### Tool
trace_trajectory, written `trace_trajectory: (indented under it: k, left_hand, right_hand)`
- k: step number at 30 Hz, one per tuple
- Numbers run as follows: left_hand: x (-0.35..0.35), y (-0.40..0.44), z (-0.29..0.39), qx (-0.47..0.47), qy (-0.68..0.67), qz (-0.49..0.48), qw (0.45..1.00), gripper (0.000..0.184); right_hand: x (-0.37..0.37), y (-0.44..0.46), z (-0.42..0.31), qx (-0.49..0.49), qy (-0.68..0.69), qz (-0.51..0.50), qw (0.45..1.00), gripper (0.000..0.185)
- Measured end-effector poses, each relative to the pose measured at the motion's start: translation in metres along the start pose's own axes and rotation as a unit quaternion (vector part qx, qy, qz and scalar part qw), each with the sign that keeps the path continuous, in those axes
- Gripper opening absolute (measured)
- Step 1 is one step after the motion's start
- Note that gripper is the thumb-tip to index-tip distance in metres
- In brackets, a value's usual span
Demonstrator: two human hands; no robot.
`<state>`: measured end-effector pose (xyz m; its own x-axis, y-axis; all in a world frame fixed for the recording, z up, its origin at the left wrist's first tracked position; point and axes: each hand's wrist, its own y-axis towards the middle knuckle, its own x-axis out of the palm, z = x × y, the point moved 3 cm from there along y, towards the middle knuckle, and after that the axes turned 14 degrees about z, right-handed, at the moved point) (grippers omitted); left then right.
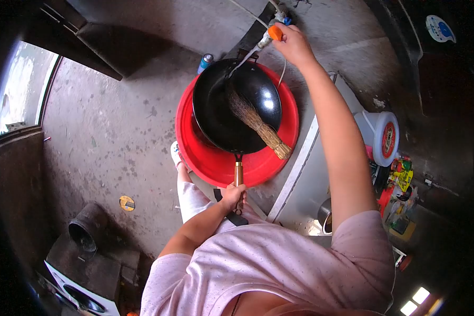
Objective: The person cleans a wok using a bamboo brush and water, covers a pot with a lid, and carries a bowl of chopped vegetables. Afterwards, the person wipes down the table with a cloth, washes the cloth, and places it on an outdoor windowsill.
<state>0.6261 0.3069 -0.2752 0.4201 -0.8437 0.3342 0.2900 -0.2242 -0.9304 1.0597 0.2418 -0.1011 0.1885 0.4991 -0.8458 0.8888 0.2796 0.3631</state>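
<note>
My left hand [234,197] is wrapped round the wooden handle [238,175] of a black wok [210,118]. The wok rests over a large red basin [289,126]. A brown bristle brush [263,130] lies in the wok, its bound end sticking out over the right rim. Up at the wall, my right hand [292,45] is closed on the orange handle [275,33] of a tap [266,40]. A thin stream of water runs from the tap into the wok.
A blue can [205,62] stands behind the basin. To the right are a metal-edged counter [305,181], a white tub [386,138] and several colourful packets [403,176]. A dark cylinder [88,227] sits at the lower left. A foot in a light shoe [176,154] is beside the basin.
</note>
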Motion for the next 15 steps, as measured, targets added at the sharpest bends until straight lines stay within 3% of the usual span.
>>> trace_trajectory:
  k: [4, 6, 8, 9, 10, 13, 15]
  left_hand:
    - [0.002, 0.006, -0.007, -0.003, 0.008, -0.002, 1.000, 0.009]
    - [0.005, 0.002, -0.003, -0.002, 0.003, -0.005, 1.000, 0.010]
    - [0.011, -0.002, 0.000, -0.002, -0.014, -0.004, 1.000, 0.010]
    - [0.011, -0.001, -0.002, -0.003, -0.016, -0.002, 1.000, 0.010]
    - [0.010, 0.002, -0.005, -0.004, -0.019, -0.003, 1.000, 0.010]
    - [0.008, 0.003, -0.003, -0.005, -0.012, -0.005, 1.000, 0.009]
    - [0.005, 0.007, -0.006, -0.006, -0.003, -0.006, 1.000, 0.009]
  right_hand:
    - [-0.006, -0.005, 0.006, -0.032, 0.027, 0.006, 0.999, 0.045]
    - [-0.015, -0.017, 0.004, 0.023, 0.133, 0.030, 0.990, 0.047]
    - [-0.018, -0.051, 0.021, 0.052, 0.124, 0.077, 0.988, 0.049]
    - [-0.013, -0.081, 0.038, 0.139, 0.067, 0.040, 0.987, 0.049]
    - [-0.006, -0.117, 0.047, 0.242, 0.075, -0.060, 0.965, 0.053]
    - [0.025, -0.258, 0.081, 0.236, -0.106, -0.262, 0.930, 0.095]
    - [0.021, -0.307, 0.069, 0.352, -0.035, -0.384, 0.853, 0.093]
